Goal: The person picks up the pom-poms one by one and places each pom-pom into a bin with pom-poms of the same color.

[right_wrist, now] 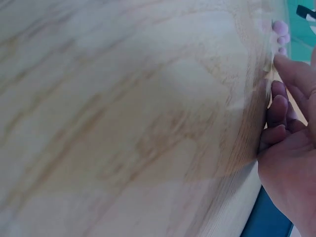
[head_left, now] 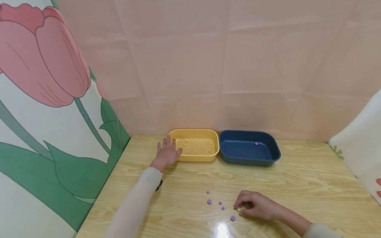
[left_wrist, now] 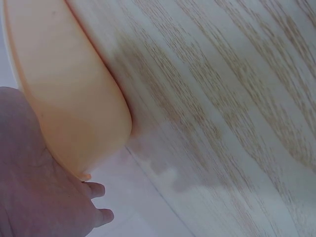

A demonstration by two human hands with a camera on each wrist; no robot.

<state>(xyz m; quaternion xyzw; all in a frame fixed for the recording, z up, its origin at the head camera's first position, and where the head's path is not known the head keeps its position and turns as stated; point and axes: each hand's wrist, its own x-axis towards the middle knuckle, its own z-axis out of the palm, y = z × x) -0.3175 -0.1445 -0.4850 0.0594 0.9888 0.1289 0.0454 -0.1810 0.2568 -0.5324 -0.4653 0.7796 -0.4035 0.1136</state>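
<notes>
My left hand [head_left: 167, 154] lies with spread, straight fingers over the left rim of the yellow tray [head_left: 197, 161]. In the left wrist view, the palm [left_wrist: 44, 182] rests against the tray's outer wall [left_wrist: 84, 98]. Low on the right of the table, my right hand [head_left: 257, 205] pinches a small yellow ball [head_left: 239, 209] between thumb and fingers. Several purple balls lie just left of it, among them a larger one [head_left: 233, 218] close to the thumb and another [head_left: 209, 201] farther off. The right wrist view shows the curled fingers [right_wrist: 277, 109] near the tabletop.
A dark blue tray [head_left: 251, 162] stands right beside the yellow one and holds a purple ball [head_left: 256, 143]. Several small yellow balls, one near the back [head_left: 187, 140], lie in the yellow tray. Behind both trays hangs a pink cloth [head_left: 223, 66]; the wooden table [head_left: 312, 178] extends rightward.
</notes>
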